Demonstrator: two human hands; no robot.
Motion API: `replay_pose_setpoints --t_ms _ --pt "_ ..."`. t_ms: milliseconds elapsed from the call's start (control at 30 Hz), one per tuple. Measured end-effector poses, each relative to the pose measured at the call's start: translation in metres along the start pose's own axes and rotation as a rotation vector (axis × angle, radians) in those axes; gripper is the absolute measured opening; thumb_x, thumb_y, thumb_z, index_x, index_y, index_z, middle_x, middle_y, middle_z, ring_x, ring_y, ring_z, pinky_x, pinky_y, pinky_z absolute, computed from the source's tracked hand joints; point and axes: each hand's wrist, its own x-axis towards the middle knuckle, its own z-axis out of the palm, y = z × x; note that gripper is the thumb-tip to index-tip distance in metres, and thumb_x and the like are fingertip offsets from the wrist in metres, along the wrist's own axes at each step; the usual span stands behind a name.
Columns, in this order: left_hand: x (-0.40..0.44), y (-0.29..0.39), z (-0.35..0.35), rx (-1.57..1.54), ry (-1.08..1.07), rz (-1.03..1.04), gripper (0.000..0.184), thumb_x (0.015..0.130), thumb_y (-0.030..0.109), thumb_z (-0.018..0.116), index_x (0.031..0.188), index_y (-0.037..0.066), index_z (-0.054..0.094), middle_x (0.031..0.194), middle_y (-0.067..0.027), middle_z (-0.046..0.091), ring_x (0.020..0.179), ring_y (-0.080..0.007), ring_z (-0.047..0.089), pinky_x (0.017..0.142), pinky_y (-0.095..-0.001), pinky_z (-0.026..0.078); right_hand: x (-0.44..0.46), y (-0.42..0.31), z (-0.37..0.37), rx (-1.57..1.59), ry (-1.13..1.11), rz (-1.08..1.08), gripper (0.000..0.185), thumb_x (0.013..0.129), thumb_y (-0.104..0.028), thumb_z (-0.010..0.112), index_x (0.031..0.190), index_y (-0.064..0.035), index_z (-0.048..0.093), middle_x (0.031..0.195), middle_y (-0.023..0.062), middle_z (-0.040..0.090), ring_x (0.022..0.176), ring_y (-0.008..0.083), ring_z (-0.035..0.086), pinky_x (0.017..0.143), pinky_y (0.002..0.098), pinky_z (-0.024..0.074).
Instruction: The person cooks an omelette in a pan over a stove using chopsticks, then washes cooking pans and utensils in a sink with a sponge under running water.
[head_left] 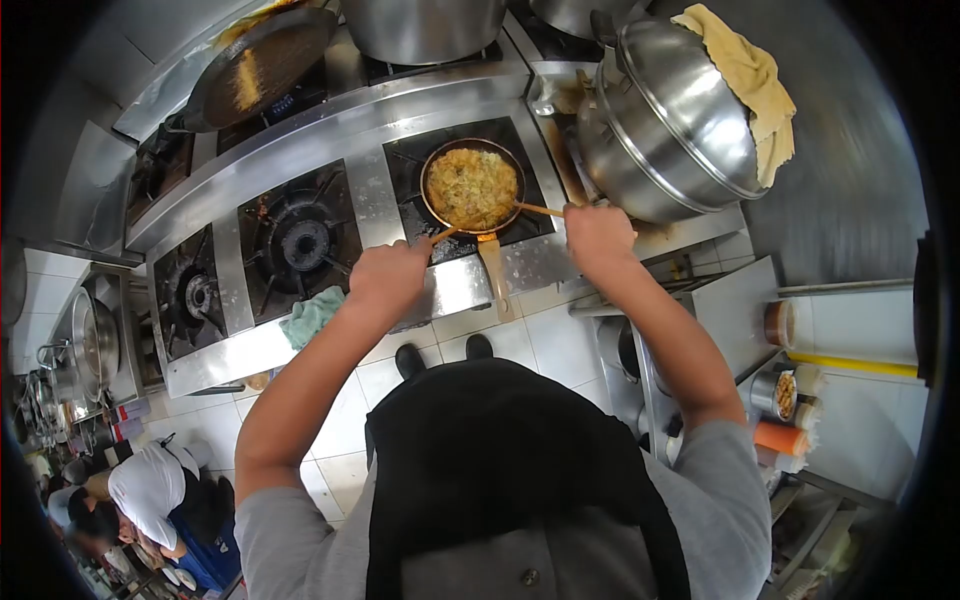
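A frying pan [428,205] sits on the right front burner, its light handle [494,275] pointing toward me. Yellow-brown food that looks like an omelette [472,187] fills it nearly to the rim. My left hand [388,277] is closed around a thin wooden utensil [445,235] whose tip reaches the pan's near left edge. On the other side, my right hand [598,238] grips a second thin wooden utensil [540,209], which meets the food at the right. Whether these are spatulas or sticks cannot be made out. Neither hand touches the pan handle.
A green cloth [313,317] lies on the stove's front edge, left of my left arm. A large steel pot [660,120] with a tan cloth [745,80] stands close at right. Behind are a dark pan [262,70] and another pot [424,28]. A co-worker [155,495] is at lower left.
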Motion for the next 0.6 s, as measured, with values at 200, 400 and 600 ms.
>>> replay_pose_setpoints --t_ms 200,400,600 --pt "-0.005 -0.003 -0.004 -0.005 0.014 0.018 0.041 0.084 0.009 0.048 0.124 0.009 0.056 0.081 -0.0160 0.066 0.073 -0.0319 0.068 0.061 -0.0423 0.054 -0.004 -0.009 0.004 0.030 0.044 -0.158 0.008 0.077 -0.008 0.060 0.084 -0.0072 0.064 0.080 0.0119 0.069 0.076 0.0280 0.069 0.068 0.0393 0.0538" --pt "-0.015 -0.008 -0.005 0.016 0.024 0.017 0.032 0.084 0.010 0.050 0.114 0.006 0.059 0.079 -0.0158 0.066 0.072 -0.0313 0.068 0.062 -0.0425 0.054 -0.007 -0.019 0.003 0.040 0.068 -0.163 0.009 0.075 -0.007 0.061 0.084 -0.0072 0.064 0.080 0.0120 0.069 0.077 0.0280 0.069 0.067 0.0387 0.0530" --pt "-0.007 -0.015 -0.014 0.082 0.001 0.018 0.038 0.084 0.009 0.050 0.121 0.007 0.059 0.080 -0.0152 0.067 0.072 -0.0323 0.068 0.063 -0.0421 0.054 -0.002 -0.025 -0.002 0.125 0.095 -0.130 0.008 0.073 -0.009 0.063 0.081 -0.0074 0.065 0.082 0.0127 0.069 0.080 0.0279 0.069 0.069 0.0394 0.0531"
